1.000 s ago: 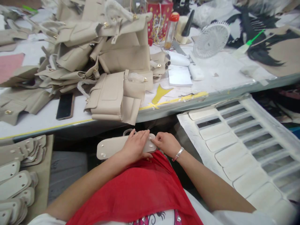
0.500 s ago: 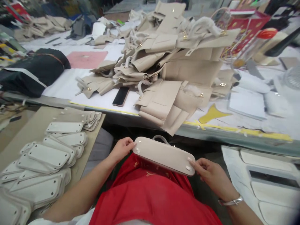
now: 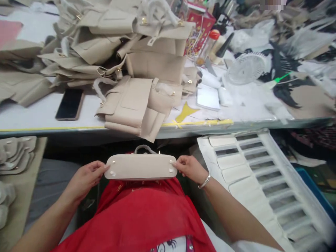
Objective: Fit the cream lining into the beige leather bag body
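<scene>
In the head view, the left hand (image 3: 90, 175) pinches one rounded end of the beige oblong panel (image 3: 141, 166), fingers nearly closed; the right hand (image 3: 190, 168) pinches the other, thumb beside the small white pieces (image 3: 171, 166). The panel spans between both hands, over the red cloth (image 3: 139, 213). Beyond them lies a beige bag (image 3: 128, 101).

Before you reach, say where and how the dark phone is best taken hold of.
Probably by its two long edges, from above on the near side: the phone lies flat, dark face up, a short end towards the front of the table.
</scene>
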A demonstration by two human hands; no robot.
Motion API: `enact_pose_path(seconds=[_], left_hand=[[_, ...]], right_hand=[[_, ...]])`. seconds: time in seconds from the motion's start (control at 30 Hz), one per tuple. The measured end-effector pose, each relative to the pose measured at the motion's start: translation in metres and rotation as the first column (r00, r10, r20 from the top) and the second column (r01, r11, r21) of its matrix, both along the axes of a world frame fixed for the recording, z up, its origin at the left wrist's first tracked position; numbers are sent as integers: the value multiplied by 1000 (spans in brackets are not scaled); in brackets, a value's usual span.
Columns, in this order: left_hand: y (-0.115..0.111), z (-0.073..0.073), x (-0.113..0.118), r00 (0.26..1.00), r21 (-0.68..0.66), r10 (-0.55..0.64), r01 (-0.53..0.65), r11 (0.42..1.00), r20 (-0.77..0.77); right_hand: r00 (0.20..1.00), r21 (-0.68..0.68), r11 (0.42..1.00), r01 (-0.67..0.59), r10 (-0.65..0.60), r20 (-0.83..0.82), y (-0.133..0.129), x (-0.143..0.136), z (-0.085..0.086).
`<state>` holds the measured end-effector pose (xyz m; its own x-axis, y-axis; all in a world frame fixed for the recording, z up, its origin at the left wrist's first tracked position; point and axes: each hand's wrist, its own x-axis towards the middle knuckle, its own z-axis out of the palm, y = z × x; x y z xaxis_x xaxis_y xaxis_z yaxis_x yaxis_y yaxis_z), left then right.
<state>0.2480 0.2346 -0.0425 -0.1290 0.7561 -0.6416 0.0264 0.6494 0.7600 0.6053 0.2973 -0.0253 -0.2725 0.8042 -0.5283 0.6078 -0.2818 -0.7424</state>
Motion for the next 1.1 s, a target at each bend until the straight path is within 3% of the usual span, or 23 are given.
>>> enact_pose_path(seconds=[0.2, 0.4, 0.6, 0.87, 1.1], left_hand=[[-3, 0, 0, 999, -41, 35, -35, 999, 2], [-3, -4, 1, 995, -12, 46, -47, 999, -87], [-7, -9, 0, 997, 10, 52, -52, 999, -51], [-10, -6, 1, 997, 9, 73, -73, 997, -10], [-6, -3, 2, 995, 31, 4, -1, 1000, -99]], right_hand=[[1000, -6, 1000, 1, -1, -4, -3, 3, -2], [993, 56, 998, -30, 24, 114, -3, -1, 4], [993, 107, 994, -11, -2, 120, -5, -3, 4], [970, 113, 990, -90, 62, 236, -2, -7, 17], [923, 160, 971, -180, 110, 369, 0, -12, 21]])
